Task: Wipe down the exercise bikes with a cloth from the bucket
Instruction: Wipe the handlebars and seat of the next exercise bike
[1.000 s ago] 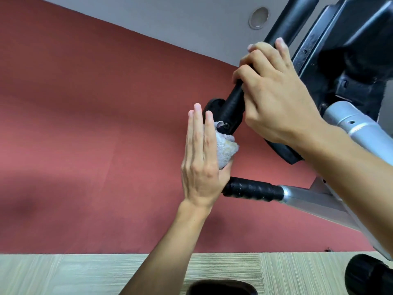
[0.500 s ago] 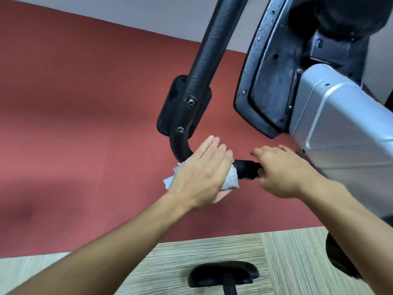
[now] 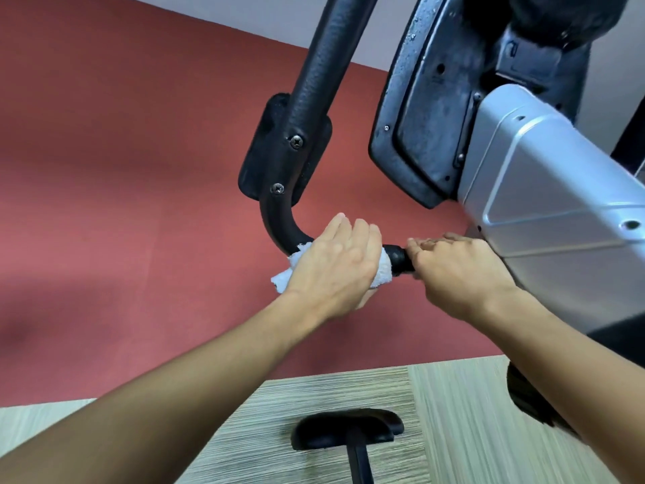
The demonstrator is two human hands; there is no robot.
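The left hand (image 3: pixel 335 263) holds a white cloth (image 3: pixel 289 270) wrapped over the exercise bike's black handlebar (image 3: pixel 296 127) (at its lower bend). Just beside it, the right hand (image 3: pixel 460 270) grips the handlebar's end, below the silver housing (image 3: pixel 544 190)

A dark red wall (image 3: pixel 122 204) fills the left and centre of the frame, meeting a pale grey band (image 3: pixel 265 15) along the top. Light wood-grain flooring (image 3: pixel 453 413) runs across the bottom.
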